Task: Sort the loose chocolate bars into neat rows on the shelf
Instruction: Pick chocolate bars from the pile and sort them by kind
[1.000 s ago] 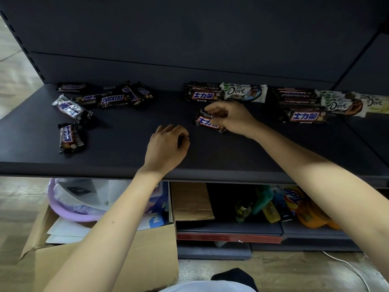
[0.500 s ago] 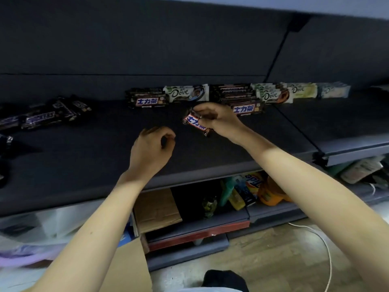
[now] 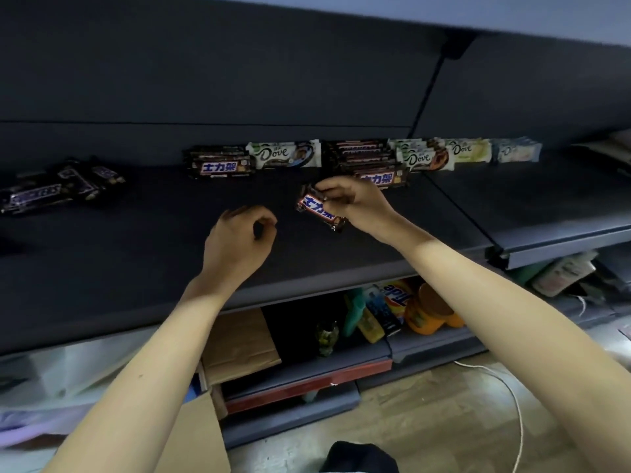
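Snickers bar (image 3: 319, 209), brown-wrapped with a red, white and blue label, is being pinched at its upper end by the right hand (image 3: 362, 204), whose thumb and fingertips are curling round the wrapper. The bar is hanging tilted just above the dark shelf (image 3: 136, 268), near the middle of its depth and in front of the rear row. The left hand (image 3: 235, 244) is hovering over the shelf beside it, apart from the bar, its fingers curling inward with the thumb tip meeting the forefinger and gripping nothing that shows. Along the shelf's back edge a stack of Snickers bars (image 3: 220, 163) is sitting against a white Dove bar (image 3: 283, 154). To the right a second Snickers stack (image 3: 365, 158) is lying ahead of more Dove bars (image 3: 426, 159). Toward the shelf's left end a loose heap of bars (image 3: 61, 186) is lying at mixed angles. Below the front edge, a Tide package (image 3: 392, 298), an orange container (image 3: 430, 312) and a piece of cardboard (image 3: 239, 343) are sitting on the lower shelf, and a white cable (image 3: 514, 404) is trailing over the floor.
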`<state>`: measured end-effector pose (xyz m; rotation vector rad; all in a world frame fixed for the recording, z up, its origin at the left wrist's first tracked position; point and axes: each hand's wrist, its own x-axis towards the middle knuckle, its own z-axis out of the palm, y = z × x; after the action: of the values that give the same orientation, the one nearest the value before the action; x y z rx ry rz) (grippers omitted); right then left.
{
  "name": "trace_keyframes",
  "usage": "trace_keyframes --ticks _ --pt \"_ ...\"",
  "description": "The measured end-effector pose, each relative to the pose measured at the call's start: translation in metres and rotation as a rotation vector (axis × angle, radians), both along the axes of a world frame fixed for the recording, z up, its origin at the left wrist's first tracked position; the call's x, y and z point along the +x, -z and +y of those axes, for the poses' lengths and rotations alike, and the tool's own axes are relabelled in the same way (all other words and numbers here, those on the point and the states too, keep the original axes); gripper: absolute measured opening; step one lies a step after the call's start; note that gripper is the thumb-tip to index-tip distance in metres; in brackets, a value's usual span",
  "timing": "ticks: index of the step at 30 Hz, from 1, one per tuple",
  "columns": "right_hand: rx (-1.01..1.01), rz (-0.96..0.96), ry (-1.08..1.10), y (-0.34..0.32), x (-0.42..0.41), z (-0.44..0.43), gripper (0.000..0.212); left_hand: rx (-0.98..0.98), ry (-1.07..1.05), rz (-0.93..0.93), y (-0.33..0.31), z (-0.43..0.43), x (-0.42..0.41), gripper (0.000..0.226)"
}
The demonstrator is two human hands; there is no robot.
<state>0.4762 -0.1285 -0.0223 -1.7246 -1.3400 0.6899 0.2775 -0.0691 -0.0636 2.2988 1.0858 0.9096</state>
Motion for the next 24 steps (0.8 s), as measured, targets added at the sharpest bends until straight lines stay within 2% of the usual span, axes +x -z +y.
trace_keyframes --ticks 15,19,24 --pt "0.05 -0.307 -0.335 0.011 -0.12 0.132 0.03 -0.039 -0.391 0.166 0.008 0.032 -0.131 0.02" --pt "0.101 -0.335 -0.289 0.006 -0.139 0.172 0.03 -0.065 -0.42 0.125 0.009 0.04 -0.141 0.02" --pt "0.093 -0.349 -0.263 0.005 -0.155 0.213 0.029 -0.049 -0.436 0.202 0.009 0.041 -0.139 0.02"
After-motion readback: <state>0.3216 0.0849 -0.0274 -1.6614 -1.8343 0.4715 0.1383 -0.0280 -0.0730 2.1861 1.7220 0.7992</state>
